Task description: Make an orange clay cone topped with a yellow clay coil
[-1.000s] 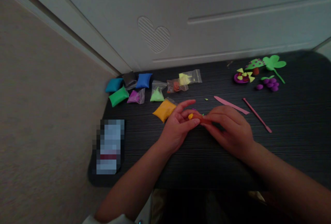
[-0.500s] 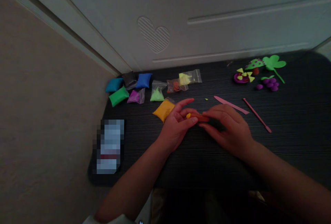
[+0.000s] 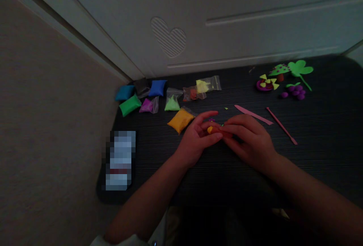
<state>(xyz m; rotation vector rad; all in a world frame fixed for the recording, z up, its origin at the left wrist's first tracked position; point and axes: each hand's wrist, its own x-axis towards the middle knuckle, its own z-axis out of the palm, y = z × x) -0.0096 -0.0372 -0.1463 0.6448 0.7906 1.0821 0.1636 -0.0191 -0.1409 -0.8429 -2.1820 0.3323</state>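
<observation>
My left hand (image 3: 195,138) and my right hand (image 3: 249,138) meet at the middle of the dark table (image 3: 326,132). Together they pinch a small orange and yellow clay piece (image 3: 211,129) between their fingertips. The left index finger sticks out above it, the other fingers curl round it. Just left of my left hand lies an orange clay bag (image 3: 180,120). Most of the clay piece is hidden by my fingers.
A row of small clay bags (image 3: 141,96) in blue, green, purple, orange and yellow lies at the back left. Two pink modelling tools (image 3: 252,114) lie right of my hands. Finished clay figures (image 3: 286,79) sit at the back right. A blurred-out flat object (image 3: 119,161) lies at the table's left edge.
My hands stay together at the same spot. The fingers shift slightly round the clay piece, and the left index finger has stretched a little further right.
</observation>
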